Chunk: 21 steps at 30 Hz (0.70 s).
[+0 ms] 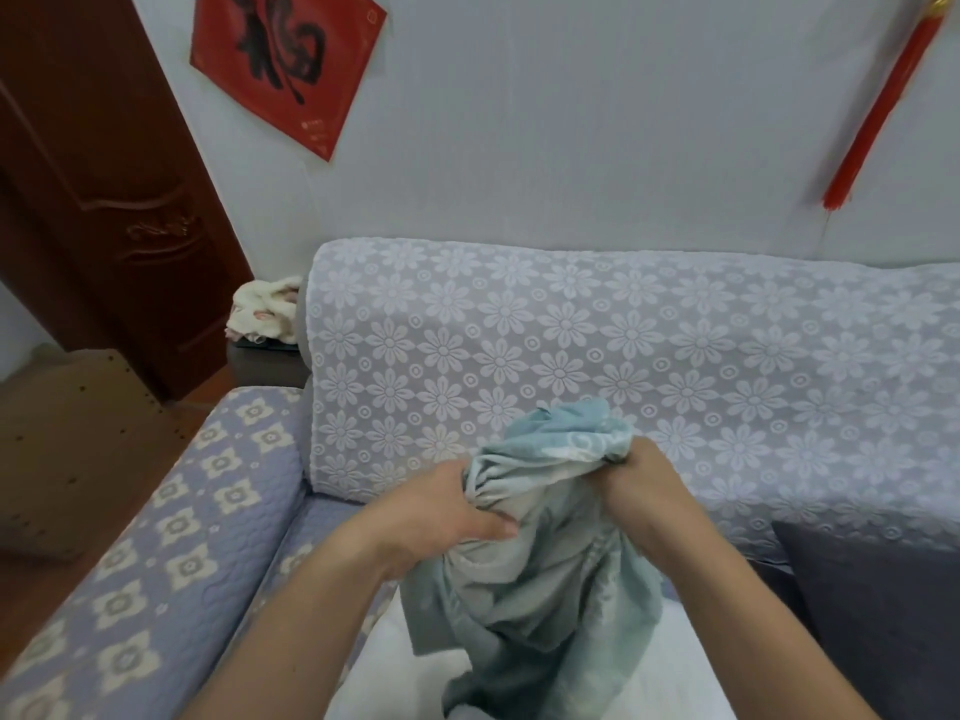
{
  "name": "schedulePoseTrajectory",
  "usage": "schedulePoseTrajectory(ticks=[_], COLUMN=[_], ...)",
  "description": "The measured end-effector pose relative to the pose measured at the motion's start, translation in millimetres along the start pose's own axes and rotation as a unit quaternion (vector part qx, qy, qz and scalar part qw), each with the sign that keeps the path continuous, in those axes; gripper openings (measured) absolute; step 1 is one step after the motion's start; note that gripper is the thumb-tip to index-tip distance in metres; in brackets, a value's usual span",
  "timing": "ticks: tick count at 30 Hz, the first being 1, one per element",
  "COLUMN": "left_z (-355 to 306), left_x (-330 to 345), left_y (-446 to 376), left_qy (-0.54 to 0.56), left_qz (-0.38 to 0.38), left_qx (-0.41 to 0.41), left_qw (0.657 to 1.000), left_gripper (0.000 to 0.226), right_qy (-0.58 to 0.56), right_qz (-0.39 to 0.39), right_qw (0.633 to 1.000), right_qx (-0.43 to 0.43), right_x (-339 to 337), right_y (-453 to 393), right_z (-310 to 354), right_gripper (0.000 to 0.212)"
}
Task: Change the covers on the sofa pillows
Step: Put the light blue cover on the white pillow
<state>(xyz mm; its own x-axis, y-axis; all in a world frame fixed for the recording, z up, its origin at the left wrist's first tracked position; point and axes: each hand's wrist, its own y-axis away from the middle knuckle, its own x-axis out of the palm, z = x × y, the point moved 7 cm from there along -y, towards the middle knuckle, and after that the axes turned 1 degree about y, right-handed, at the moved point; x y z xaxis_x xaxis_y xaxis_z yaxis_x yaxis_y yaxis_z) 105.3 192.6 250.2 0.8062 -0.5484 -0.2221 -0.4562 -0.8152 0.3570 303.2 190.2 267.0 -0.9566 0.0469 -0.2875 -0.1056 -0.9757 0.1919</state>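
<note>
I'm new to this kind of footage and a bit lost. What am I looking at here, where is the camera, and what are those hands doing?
There is no machine here. A person wears one wide-angle camera on the head, looking forward and down, so you see their own arms. The left hand and the right hand both grip a bunched pale blue-green pillow cover near its top, and the rest hangs down. Under it lies something white, perhaps the bare pillow. Behind is a sofa with a flowered lace throw over its back. A dark grey cushion sits at the right.
</note>
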Motion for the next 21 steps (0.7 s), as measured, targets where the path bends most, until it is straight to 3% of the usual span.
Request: schedulePoseTrajectory(ticks=[3, 6, 10, 12, 14, 17, 19, 21], left_z=[1, 8, 14, 17, 25, 39, 39, 38], left_x=[-14, -21, -38, -38, -37, -36, -35, -33], left_y=[-7, -9, -1, 2, -3, -15, -16, -9], left_qy=[-0.126, -0.283, -0.274, -0.241, -0.182, -0.111, -0.135, -0.198], left_qz=[-0.094, -0.148, -0.336, -0.393, -0.397, -0.308, -0.270, -0.286], left_qx=[0.036, 0.015, 0.042, 0.077, 0.076, 0.055, 0.060, 0.062], left_qw=[0.987, 0.947, 0.900, 0.884, 0.896, 0.943, 0.952, 0.936], left_gripper=[0.036, 0.037, 0.020, 0.010, 0.008, 0.024, 0.031, 0.025], right_qy=[-0.080, -0.081, -0.034, 0.037, 0.049, 0.022, 0.021, -0.008], right_qz=[0.058, 0.077, 0.193, 0.203, 0.164, 0.058, 0.035, 0.054], right_qw=[0.995, 0.993, 0.980, 0.978, 0.985, 0.998, 0.999, 0.998], right_qx=[0.013, 0.048, 0.045, 0.028, 0.010, 0.010, 0.013, 0.024], right_x=[22, 33, 62, 76, 81, 62, 50, 51], right_y=[5, 5, 20, 28, 26, 19, 16, 17], right_z=[4, -1, 0, -3, -4, -2, -4, -8], right_gripper=[0.035, 0.020, 0.029, 0.031, 0.025, 0.015, 0.015, 0.013])
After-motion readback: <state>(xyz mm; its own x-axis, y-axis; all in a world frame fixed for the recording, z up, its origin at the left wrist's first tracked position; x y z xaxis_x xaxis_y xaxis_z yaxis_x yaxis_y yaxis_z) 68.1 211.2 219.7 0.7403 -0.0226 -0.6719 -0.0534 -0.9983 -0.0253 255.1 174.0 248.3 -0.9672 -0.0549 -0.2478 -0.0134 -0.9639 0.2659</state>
